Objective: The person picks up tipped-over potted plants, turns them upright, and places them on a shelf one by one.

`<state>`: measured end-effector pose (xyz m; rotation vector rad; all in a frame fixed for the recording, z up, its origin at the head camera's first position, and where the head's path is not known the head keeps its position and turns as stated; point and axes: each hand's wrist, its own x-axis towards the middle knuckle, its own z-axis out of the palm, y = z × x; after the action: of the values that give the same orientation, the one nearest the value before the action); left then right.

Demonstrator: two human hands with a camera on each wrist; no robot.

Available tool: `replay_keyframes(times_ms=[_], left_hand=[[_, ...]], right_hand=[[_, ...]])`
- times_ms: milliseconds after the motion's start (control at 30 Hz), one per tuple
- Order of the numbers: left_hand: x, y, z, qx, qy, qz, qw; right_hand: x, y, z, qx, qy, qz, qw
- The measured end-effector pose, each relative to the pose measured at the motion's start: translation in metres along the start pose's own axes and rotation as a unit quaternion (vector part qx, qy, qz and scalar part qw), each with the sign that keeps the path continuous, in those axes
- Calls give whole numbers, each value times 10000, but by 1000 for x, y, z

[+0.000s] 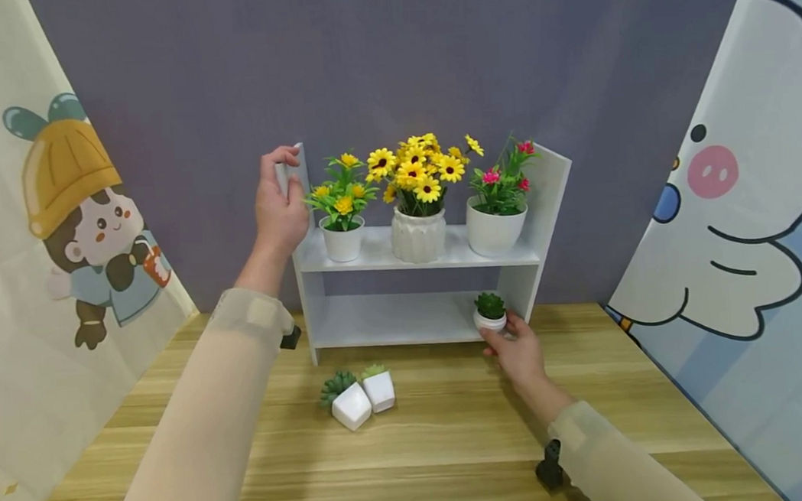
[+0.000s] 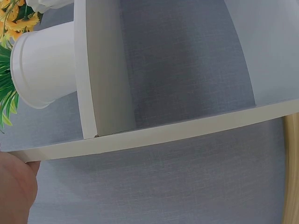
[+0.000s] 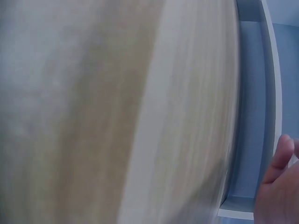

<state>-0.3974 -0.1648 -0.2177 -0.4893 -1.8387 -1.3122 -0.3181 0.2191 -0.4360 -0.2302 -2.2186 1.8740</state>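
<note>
A small white shelf unit point(image 1: 381, 259) stands on a wooden table against a grey backdrop. My left hand point(image 1: 279, 200) grips the top of its left side panel point(image 2: 98, 74). My right hand point(image 1: 517, 347) holds a tiny white pot with a green succulent point(image 1: 490, 311) at the right end of the lower shelf. On the upper shelf stand three white pots: yellow flowers point(image 1: 342, 208), bigger yellow daisies point(image 1: 417, 203), and pink flowers point(image 1: 497, 198). The right wrist view is blurred, showing only table wood point(image 3: 140, 116), the shelf edge and a bit of my right hand point(image 3: 278, 186).
Two small white pots with succulents point(image 1: 362, 397) lie tipped together on the table point(image 1: 454, 446) in front of the shelf. Cartoon-printed curtains hang at the left point(image 1: 62, 225) and at the right point(image 1: 736, 207).
</note>
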Motion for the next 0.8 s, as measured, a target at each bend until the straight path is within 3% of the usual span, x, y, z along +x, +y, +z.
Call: replay_keyframes(times_ms=[233,800], left_hand=[[-2,0,0,-32,-22,22,10000],[1,-4,0,-47,51,202,9998]], right_hand=[[-10,-3,-5,104,-106,-115,9998],[-40,-8,-21,-419,-595,82,9973]])
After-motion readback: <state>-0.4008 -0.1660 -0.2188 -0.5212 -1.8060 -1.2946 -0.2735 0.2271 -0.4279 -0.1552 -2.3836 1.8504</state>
